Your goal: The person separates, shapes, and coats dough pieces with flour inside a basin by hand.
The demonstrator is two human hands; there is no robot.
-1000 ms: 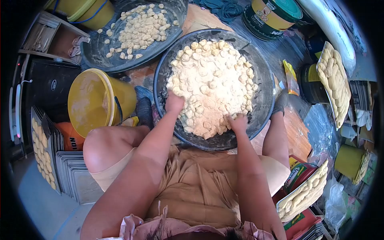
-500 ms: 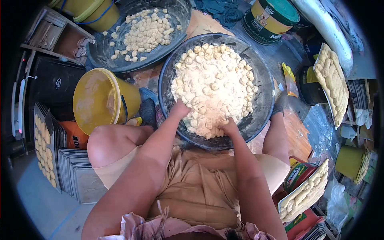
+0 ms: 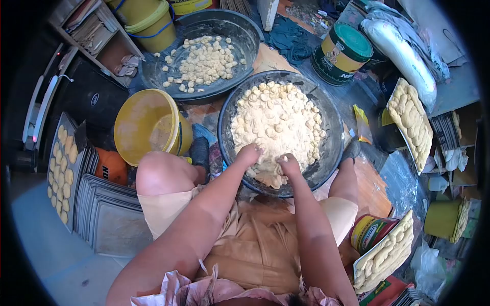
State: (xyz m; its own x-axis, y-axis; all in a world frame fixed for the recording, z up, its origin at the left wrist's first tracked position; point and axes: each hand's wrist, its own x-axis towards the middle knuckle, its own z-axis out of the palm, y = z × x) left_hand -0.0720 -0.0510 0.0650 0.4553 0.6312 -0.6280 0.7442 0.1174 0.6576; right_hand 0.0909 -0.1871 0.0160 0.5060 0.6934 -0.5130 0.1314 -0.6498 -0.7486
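A round dark basin [image 3: 334,120] in front of me holds many small dough balls [image 3: 273,130] thickly dusted with pale flour. My left hand [image 3: 249,154] reaches into the near left of the heap, its fingers curled among the floury dough. Close by on the right, my right hand [image 3: 289,165] is also closed at the near part of the heap, thumb toward the left. What lies inside either hand is hidden. A darker, less floured clump of dough [image 3: 270,178] sits below the hands by the near rim.
A second dark basin [image 3: 250,35] with scattered dough balls stands at upper left. An open yellow bucket [image 3: 148,125] is beside my knee. Trays of shaped dough [image 3: 408,120], [image 3: 61,173] and another dough tray [image 3: 385,252] flank me. A green-lidded tub [image 3: 341,53] stands behind the basin.
My left hand has moved right, closer to my right hand, and both are curled at the near heap. The camera view has shifted, so the surroundings sit lower.
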